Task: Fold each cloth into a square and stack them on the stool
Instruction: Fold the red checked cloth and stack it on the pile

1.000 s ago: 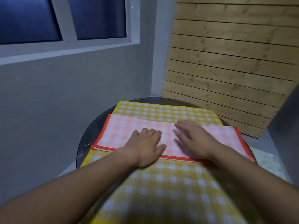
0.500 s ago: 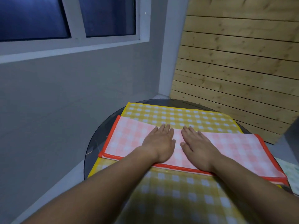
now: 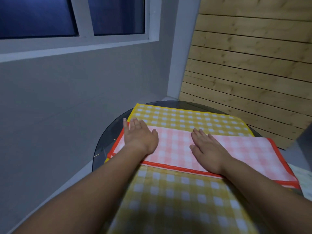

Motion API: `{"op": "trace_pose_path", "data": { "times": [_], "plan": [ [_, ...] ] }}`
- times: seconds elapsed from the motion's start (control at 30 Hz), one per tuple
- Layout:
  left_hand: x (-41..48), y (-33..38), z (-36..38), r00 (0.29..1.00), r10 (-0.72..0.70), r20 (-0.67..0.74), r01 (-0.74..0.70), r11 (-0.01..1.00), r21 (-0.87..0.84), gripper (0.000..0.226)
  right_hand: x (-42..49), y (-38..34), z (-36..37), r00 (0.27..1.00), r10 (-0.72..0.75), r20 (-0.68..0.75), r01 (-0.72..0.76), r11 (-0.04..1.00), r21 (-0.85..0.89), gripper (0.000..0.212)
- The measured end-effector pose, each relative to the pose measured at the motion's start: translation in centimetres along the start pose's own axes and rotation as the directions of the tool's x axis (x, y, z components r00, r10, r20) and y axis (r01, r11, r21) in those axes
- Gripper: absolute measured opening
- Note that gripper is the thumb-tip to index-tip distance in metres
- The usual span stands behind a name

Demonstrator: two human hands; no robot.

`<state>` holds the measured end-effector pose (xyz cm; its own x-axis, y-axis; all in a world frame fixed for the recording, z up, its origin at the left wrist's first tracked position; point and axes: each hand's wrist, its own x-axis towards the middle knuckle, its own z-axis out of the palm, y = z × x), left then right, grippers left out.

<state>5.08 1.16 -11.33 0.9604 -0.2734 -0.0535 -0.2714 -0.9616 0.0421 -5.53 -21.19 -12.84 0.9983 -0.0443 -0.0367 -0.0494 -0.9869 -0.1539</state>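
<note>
A pink checked cloth (image 3: 244,152) with an orange-red border lies folded into a long strip across a larger yellow checked cloth (image 3: 185,119). Both rest on a round dark glass table (image 3: 108,141). My left hand (image 3: 140,135) lies flat and open on the strip's left end, fingers reaching its far left corner. My right hand (image 3: 207,149) presses flat on the middle of the strip, fingers spread. Neither hand grips the fabric. No stool is in view.
A grey wall with a window stands to the left and behind the table. A wooden slatted panel (image 3: 253,73) leans at the back right. A pale patterned cloth (image 3: 303,181) shows at the right edge of the table.
My left hand slid from the middle of the pink strip out to its left end. My right hand stayed near the centre. The view shifted left.
</note>
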Motion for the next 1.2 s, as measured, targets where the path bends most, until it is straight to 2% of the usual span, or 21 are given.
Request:
{"op": "trace_pose_path", "data": {
  "times": [0.03, 0.1, 0.17, 0.4, 0.47, 0.6, 0.67, 0.8, 0.87, 1.03, 1.1, 1.2],
  "plan": [
    [-0.2, 1.2, 0.0, 0.994, 0.101, -0.044, -0.102, 0.994, -0.029, 0.07, 0.0, -0.1, 0.0, 1.0, 0.001, -0.003, -0.001, 1.0, 0.003, 0.062],
    [-0.9, 3.6, 0.2, 0.926, 0.371, -0.075, -0.378, 0.916, -0.135, 0.067, 0.0, -0.2, -0.2, 1.0, -0.001, 0.0, 0.001, 1.0, 0.007, 0.062],
    [-1.4, 5.0, 0.6, 0.863, 0.504, -0.042, -0.502, 0.845, -0.184, 0.064, 0.1, -0.2, -0.2, 1.0, 0.002, 0.001, -0.002, 1.0, 0.017, 0.061],
    [-1.1, 5.0, 1.5, 0.857, 0.515, 0.002, -0.514, 0.855, -0.067, 0.063, -0.2, 1.4, -0.7, 0.999, 0.009, 0.043, -0.011, 0.999, 0.042, 0.064],
    [-0.8, 5.0, 1.8, 0.857, 0.515, 0.017, -0.514, 0.857, -0.049, 0.067, -1.2, 3.6, -1.2, 0.997, 0.064, 0.037, -0.066, 0.996, 0.057, 0.065],
    [-0.6, 5.1, 1.8, 0.861, 0.507, 0.044, -0.507, 0.862, -0.022, 0.098, -4.2, 10.1, -1.8, 0.966, 0.259, 0.002, -0.259, 0.964, 0.062, 0.068],
    [-0.6, 5.3, 1.8, 0.862, 0.504, 0.055, -0.504, 0.863, -0.019, 0.099, -5.1, 12.3, -1.9, 0.948, 0.316, -0.019, -0.315, 0.948, 0.039, 0.069],
    [-0.6, 5.6, 1.5, 0.867, 0.49, 0.092, -0.491, 0.871, -0.016, 0.073, -5.2, 12.8, -1.8, 0.949, 0.311, -0.052, -0.309, 0.95, 0.048, 0.071],
    [-0.3, 5.9, 1.0, 0.869, 0.482, 0.109, -0.482, 0.876, -0.028, 0.069, -5.5, 12.8, -1.9, 0.953, 0.3, -0.054, -0.296, 0.952, 0.074, 0.07],
    [2.2, 7.5, -2.0, 0.877, 0.478, -0.046, -0.48, 0.867, -0.136, 0.036, -6.2, 11.4, -3.4, 0.951, 0.283, -0.128, -0.258, 0.948, 0.185, 0.057],
    [3.0, 8.3, -3.0, 0.882, 0.47, -0.024, -0.467, 0.869, -0.164, 0.035, -6.3, 9.6, -3.9, 0.956, 0.246, -0.162, -0.209, 0.954, 0.216, 0.06],
    [3.6, 9.3, -4.1, 0.871, 0.488, 0.056, -0.469, 0.861, -0.197, 0.024, -6.4, 6.7, -4.5, 0.974, 0.191, -0.125, -0.136, 0.925, 0.353, 0.06]
  ]
}}
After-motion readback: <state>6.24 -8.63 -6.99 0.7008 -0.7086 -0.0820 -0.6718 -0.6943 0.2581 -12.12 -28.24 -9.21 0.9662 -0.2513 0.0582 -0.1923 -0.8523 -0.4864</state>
